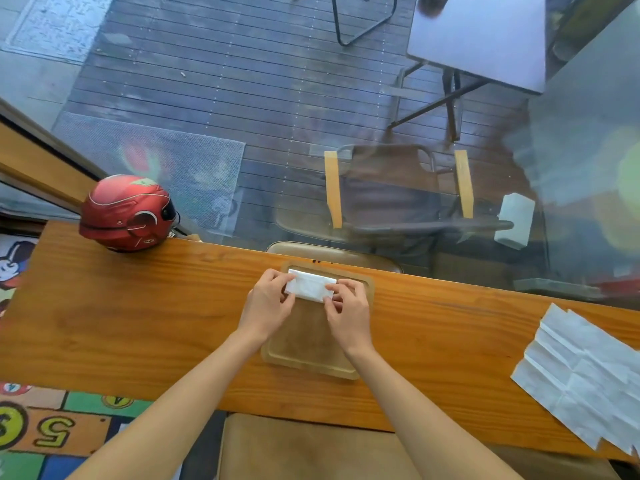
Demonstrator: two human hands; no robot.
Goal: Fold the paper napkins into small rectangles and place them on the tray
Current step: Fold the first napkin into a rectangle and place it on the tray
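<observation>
A white paper napkin (309,285), folded into a small rectangle, sits over the far end of a wooden tray (304,344) on the long wooden counter. My left hand (268,301) pinches its left end and my right hand (348,308) pinches its right end. I cannot tell whether the napkin rests on the tray or hovers just above it. Unfolded, creased white napkins (585,379) lie spread on the counter at the right.
A red helmet (126,213) stands on the counter's far left. A glass pane runs along the counter's far edge (450,277), with a deck, chairs and a table beyond. A padded stool seat (304,448) is below me.
</observation>
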